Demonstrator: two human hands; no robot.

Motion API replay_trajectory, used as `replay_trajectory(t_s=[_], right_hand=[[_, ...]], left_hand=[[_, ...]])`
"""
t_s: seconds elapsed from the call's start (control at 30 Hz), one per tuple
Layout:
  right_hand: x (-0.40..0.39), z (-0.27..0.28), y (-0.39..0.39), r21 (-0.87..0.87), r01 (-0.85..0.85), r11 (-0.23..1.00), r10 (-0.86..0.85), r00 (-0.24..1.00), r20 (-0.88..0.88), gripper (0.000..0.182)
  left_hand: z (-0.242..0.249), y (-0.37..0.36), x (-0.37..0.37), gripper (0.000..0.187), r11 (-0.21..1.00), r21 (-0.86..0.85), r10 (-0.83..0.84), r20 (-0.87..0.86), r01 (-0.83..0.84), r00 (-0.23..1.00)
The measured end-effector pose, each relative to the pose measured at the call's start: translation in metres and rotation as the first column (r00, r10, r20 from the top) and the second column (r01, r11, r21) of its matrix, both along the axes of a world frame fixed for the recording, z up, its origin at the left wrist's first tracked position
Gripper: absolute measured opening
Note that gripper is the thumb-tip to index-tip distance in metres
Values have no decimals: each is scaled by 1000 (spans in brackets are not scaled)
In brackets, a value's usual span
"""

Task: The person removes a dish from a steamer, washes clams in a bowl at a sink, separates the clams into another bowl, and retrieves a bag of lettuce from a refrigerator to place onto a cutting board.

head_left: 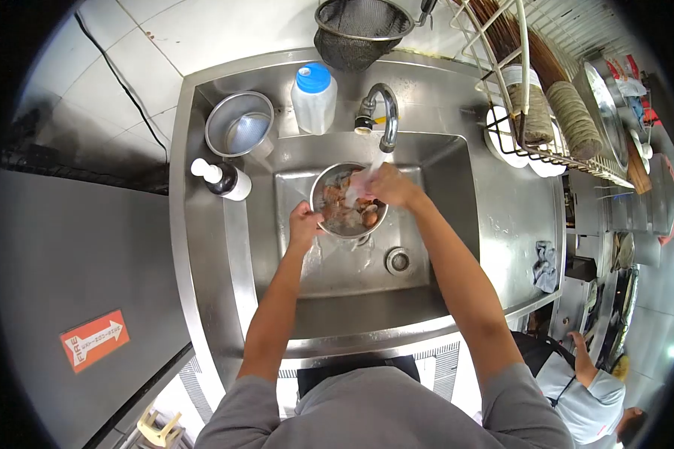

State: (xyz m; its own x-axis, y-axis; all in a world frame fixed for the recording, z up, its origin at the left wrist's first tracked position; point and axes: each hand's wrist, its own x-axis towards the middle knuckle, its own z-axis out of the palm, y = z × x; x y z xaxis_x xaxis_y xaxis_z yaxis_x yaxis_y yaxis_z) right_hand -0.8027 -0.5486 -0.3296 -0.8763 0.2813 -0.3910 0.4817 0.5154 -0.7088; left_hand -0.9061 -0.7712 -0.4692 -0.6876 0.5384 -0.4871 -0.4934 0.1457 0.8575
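Note:
A round metal bowl (323,225) sits in the steel sink (382,280), filled with water and reddish-brown rounded pieces (369,218). My left hand (305,224) grips its left rim, thumb and fingers closed on the edge. Over the bowl's upper right side, my right hand (390,187) has its fingers closed around a pinkish-white thing (358,185), smeared by motion and splashing; I cannot make out what it is. Water runs from the curved faucet (387,120) down onto that hand and into the bowl.
Behind the sink stand a metal pot (240,123), a blue-capped jar (314,101) and a pump bottle (225,180). A mesh strainer (361,34) hangs above. The wire rack (577,153) juts over the right counter, where a grey cloth (545,266) lies. Another person (580,389) is at lower right.

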Motion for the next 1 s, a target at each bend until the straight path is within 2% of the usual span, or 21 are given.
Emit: replay_trajectory(t_s=[0.07, 0.13, 0.17, 0.2, 0.27, 0.3, 0.33, 0.4, 0.43, 0.5, 0.57, 0.6, 0.63, 0.67, 0.7, 0.77, 0.8, 0.87, 0.9, 0.93, 1.0], right_hand=[[9, -11, -11, 16, -68, 998, 69, 996, -48, 22], [8, -12, -17, -300, 216, 929, -269, 952, -148, 22], [8, -9, -21, -335, 308, 890, -371, 918, -142, 25], [10, -7, -25, -338, 312, 888, -374, 917, -137, 25], [18, -11, -37, -379, 420, 824, -552, 743, -377, 22], [25, -32, -36, -361, 476, 802, -596, 681, -426, 17], [31, -41, -39, -359, 477, 802, -596, 683, -422, 17], [51, -58, -54, -102, 693, 714, -661, 619, -425, 12], [64, -83, -59, 43, 696, 717, -631, 674, -384, 14], [89, -152, -67, 168, 594, 786, -555, 799, -232, 18], [118, -224, -72, 230, 362, 903, -337, 931, -139, 23], [126, -255, -78, 231, 359, 904, -335, 932, -138, 23], [130, -284, -83, 272, 265, 925, -265, 964, -38, 24], [127, -301, -83, 305, 168, 938, -196, 979, 64, 25], [122, -319, -81, 304, 167, 938, -195, 979, 64, 25], [102, -346, -79, 266, -7, 964, -86, 938, 336, 30], [95, -357, -83, 263, -11, 965, -80, 938, 336, 30], [91, -384, -94, 315, 135, 939, -188, 971, 146, 26], [88, -410, -93, 433, -31, 901, -40, 987, 155, 29], [90, -439, -94, 433, -32, 901, -39, 987, 154, 29], [94, -475, -97, 799, -163, 578, 209, 977, 48, 38]], left_hand=[[-4, -20, 2, 25, 999, 5, -52, 144, 52, 988], [-4, -29, 4, 24, 998, -55, -20, 174, 30, 985], [-1, -36, 8, 23, 1000, -25, 21, 217, -16, 976], [0, -40, 12, 21, 998, 5, 62, 261, -65, 963], [-4, -48, 15, 19, 995, 21, 85, 252, -93, 964], [-7, -49, 14, 17, 991, 51, 108, 232, -123, 967], [-11, -49, 11, 17, 991, 50, 109, 236, -124, 966], [-20, -50, 7, 18, 990, 67, 116, 127, -125, 985], [-20, -47, 5, 16, 986, 75, 138, 134, -149, 981], [-19, -41, 2, 16, 986, 79, 137, 111, -146, 984], [-21, -36, 0, 16, 986, 81, 141, 88, -148, 986], [-23, -34, 0, 16, 987, 78, 132, 106, -140, 986], [-25, -31, 0, 17, 988, 75, 123, 122, -133, 985], [-23, -27, 0, 17, 988, 78, 124, 120, -134, 985], [-22, -24, 4, 17, 988, 61, 131, 118, -139, 984], [-25, -20, 11, 17, 988, 41, 142, 115, -148, 983], [-27, -19, 14, 17, 985, 66, 151, 123, -160, 981], [-41, -22, 20, 17, 981, 83, 164, 131, -175, 978], [-46, -21, 21, 16, 985, 69, 150, 130, -160, 980], [-52, -21, 22, 15, 988, 57, 136, 131, -144, 982], [-59, -22, 25, 15, 987, 65, 137, 142, -147, 980]])
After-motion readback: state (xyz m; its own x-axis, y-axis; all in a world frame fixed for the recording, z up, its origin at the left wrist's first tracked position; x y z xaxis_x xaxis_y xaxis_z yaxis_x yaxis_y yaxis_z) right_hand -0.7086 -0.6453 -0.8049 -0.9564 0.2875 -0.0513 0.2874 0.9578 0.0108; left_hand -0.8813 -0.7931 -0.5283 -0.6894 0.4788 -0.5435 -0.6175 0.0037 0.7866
